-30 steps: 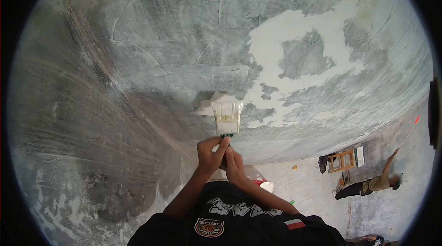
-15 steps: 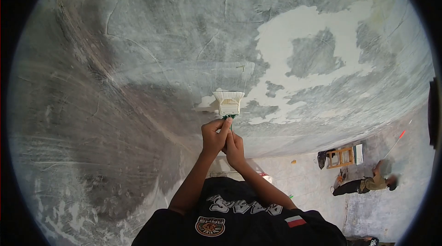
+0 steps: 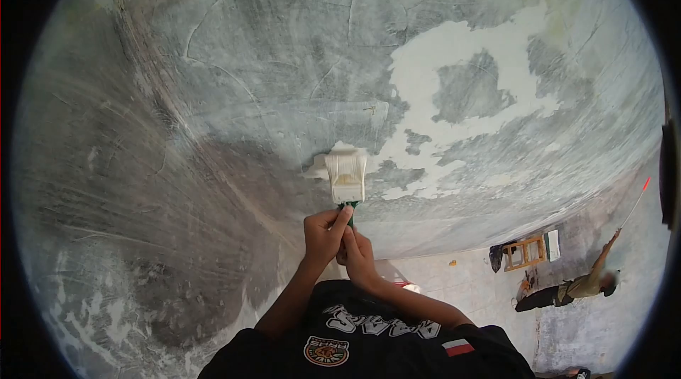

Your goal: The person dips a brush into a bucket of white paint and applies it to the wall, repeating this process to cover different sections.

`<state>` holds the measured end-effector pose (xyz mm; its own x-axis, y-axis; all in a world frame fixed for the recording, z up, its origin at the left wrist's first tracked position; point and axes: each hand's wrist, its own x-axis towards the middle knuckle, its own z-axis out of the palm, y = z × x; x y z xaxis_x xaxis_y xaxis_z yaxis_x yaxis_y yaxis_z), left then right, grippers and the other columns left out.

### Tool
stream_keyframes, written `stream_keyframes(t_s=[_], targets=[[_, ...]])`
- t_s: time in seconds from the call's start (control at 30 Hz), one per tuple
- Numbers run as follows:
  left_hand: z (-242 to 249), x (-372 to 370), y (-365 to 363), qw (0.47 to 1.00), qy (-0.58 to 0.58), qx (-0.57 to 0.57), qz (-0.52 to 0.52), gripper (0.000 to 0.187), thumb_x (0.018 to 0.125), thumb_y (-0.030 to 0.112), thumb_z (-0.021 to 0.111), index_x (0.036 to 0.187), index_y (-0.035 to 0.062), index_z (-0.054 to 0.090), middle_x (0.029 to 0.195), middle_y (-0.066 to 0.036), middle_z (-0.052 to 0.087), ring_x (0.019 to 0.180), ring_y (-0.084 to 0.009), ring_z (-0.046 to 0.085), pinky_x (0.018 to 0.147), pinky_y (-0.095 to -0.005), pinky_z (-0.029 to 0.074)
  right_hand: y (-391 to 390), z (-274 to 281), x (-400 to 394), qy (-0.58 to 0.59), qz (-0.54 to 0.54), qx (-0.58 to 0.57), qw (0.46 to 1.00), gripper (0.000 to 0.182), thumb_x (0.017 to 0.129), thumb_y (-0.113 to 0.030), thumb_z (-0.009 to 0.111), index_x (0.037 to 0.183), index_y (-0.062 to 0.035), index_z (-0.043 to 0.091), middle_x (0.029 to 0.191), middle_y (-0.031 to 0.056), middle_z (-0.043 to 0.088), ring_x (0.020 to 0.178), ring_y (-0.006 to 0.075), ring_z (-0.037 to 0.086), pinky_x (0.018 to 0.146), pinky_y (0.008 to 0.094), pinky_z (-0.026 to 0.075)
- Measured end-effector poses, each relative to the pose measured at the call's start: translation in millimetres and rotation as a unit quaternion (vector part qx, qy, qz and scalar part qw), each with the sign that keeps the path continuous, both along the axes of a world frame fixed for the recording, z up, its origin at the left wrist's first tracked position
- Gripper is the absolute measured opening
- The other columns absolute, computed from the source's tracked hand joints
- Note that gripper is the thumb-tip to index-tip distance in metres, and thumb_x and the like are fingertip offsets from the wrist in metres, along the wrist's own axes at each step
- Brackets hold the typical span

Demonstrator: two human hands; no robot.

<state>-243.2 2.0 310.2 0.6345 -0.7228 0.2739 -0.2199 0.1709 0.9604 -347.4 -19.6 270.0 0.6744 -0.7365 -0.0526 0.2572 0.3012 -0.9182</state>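
A wide paintbrush (image 3: 347, 177) with white-coated bristles and a green handle points up against the grey wall (image 3: 284, 74). My left hand (image 3: 325, 235) is closed round the handle just below the brush's metal band. Lower down, my right hand (image 3: 359, 257) is wrapped round the same handle, touching my left hand. A small patch of white paint (image 3: 347, 146) shows around the bristle tips. To the right of the brush spreads a larger irregular white area (image 3: 418, 88) with grey showing in its middle.
At the lower right a co-worker (image 3: 567, 290) holds up a long pole with a red part (image 3: 645, 184). Near that person are a wooden ladder-like frame (image 3: 525, 254) and a black bag (image 3: 496, 258). A wall corner (image 3: 191, 138) runs down on the left.
Both hands and the brush have moved slightly down, and more white shows above the bristles. The co-worker's arm and pole have risen.
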Motion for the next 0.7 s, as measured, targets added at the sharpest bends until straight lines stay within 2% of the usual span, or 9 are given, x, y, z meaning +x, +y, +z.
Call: stream_keyframes(t_s=[0.07, 0.13, 0.2, 0.27, 0.4, 0.5, 0.6, 0.63, 0.7], targets=[[32, 6, -2, 0.996, -0.075, -0.041, 0.013, 0.040, 0.097, 0.023, 0.070, 0.070, -0.0057, 0.066, 0.057, -0.005, 0.061, 0.054, -0.0053, 0.050, 0.050, -0.0307, 0.039, -8, 27, 7, -0.057, -0.004, -0.051, 0.997, 0.040, 0.112, -0.036, 0.041, 0.084, -0.0087, 0.050, 0.063, -0.0049, 0.041, 0.049, 0.0042, 0.036, 0.045, 0.0233, 0.027], [57, 14, -17, 0.995, -0.090, -0.043, 0.015, 0.041, 0.097, 0.023, 0.070, 0.068, -0.0053, 0.064, 0.056, -0.004, 0.060, 0.054, -0.0050, 0.048, 0.049, -0.0305, 0.038, -18, 62, 18, -0.062, -0.017, -0.027, 0.998, 0.042, 0.112, -0.035, 0.040, 0.081, -0.0086, 0.050, 0.063, -0.0044, 0.043, 0.050, 0.0050, 0.037, 0.046, 0.0240, 0.029], [62, 21, -30, 0.994, -0.099, -0.046, 0.018, 0.042, 0.097, 0.023, 0.069, 0.066, -0.0048, 0.062, 0.056, -0.002, 0.059, 0.054, -0.0047, 0.046, 0.048, -0.0303, 0.036, -30, 65, 27, -0.061, -0.030, -0.004, 0.998, 0.045, 0.112, -0.034, 0.040, 0.077, -0.0086, 0.049, 0.063, -0.0038, 0.045, 0.051, 0.0059, 0.038, 0.046, 0.0247, 0.030], [50, 31, -41, 0.997, -0.033, -0.052, -0.035, 0.045, 0.098, 0.023, 0.069, 0.063, -0.0033, 0.059, 0.053, 0.000, 0.053, 0.053, -0.0042, 0.042, 0.047, -0.0297, 0.034, -47, 36, 40, -0.054, -0.037, -0.051, 0.997, 0.045, 0.112, -0.034, 0.039, 0.076, -0.0087, 0.049, 0.061, -0.0046, 0.044, 0.051, 0.0054, 0.038, 0.046, 0.0251, 0.030], [-9, 32, -49, 0.998, -0.044, -0.019, -0.034, 0.046, 0.100, 0.024, 0.067, 0.063, -0.0010, 0.057, 0.057, 0.004, 0.051, 0.056, -0.0027, 0.042, 0.049, -0.0275, 0.032, -51, -12, 39, -0.040, -0.053, -0.044, 0.997, 0.045, 0.112, -0.034, 0.040, 0.076, -0.0087, 0.049, 0.060, -0.0050, 0.044, 0.051, 0.0049, 0.038, 0.046, 0.0249, 0.031], [-43, 28, -50, 0.999, -0.022, 0.004, -0.024, 0.046, 0.100, 0.026, 0.067, 0.064, -0.0012, 0.059, 0.057, 0.004, 0.052, 0.056, -0.0030, 0.043, 0.049, -0.0273, 0.033, -48, -44, 35, -0.013, -0.065, -0.051, 0.997, 0.045, 0.112, -0.034, 0.040, 0.077, -0.0086, 0.050, 0.061, -0.0056, 0.044, 0.050, 0.0045, 0.037, 0.046, 0.0244, 0.031], [-77, 34, -50, 0.998, -0.013, 0.050, -0.039, 0.046, 0.099, 0.029, 0.067, 0.065, -0.0016, 0.063, 0.057, 0.003, 0.054, 0.055, -0.0038, 0.045, 0.049, -0.0280, 0.034, -47, -76, 38, 0.003, -0.080, -0.082, 0.993, 0.044, 0.112, -0.038, 0.038, 0.080, -0.0110, 0.049, 0.059, -0.0072, 0.041, 0.045, 0.0030, 0.034, 0.041, 0.0229, 0.026], [-83, 35, -47, 0.998, -0.014, 0.046, -0.037, 0.046, 0.099, 0.029, 0.067, 0.065, -0.0016, 0.063, 0.057, 0.003, 0.054, 0.055, -0.0038, 0.045, 0.049, -0.0280, 0.034, -44, -83, 38, 0.013, -0.080, -0.052, 0.995, 0.043, 0.112, -0.038, 0.039, 0.081, -0.0110, 0.049, 0.060, -0.0069, 0.041, 0.045, 0.0033, 0.034, 0.041, 0.0230, 0.027], [-95, 35, -40, 0.991, -0.015, 0.121, -0.056, 0.048, 0.098, 0.033, 0.068, 0.065, -0.0025, 0.065, 0.051, -0.002, 0.054, 0.051, -0.0062, 0.050, 0.048, -0.0302, 0.038, -36, -96, 33, 0.022, -0.079, -0.027, 0.996, 0.042, 0.112, -0.038, 0.040, 0.081, -0.0109, 0.050, 0.060, -0.0066, 0.041, 0.044, 0.0035, 0.034, 0.041, 0.0231, 0.027]])
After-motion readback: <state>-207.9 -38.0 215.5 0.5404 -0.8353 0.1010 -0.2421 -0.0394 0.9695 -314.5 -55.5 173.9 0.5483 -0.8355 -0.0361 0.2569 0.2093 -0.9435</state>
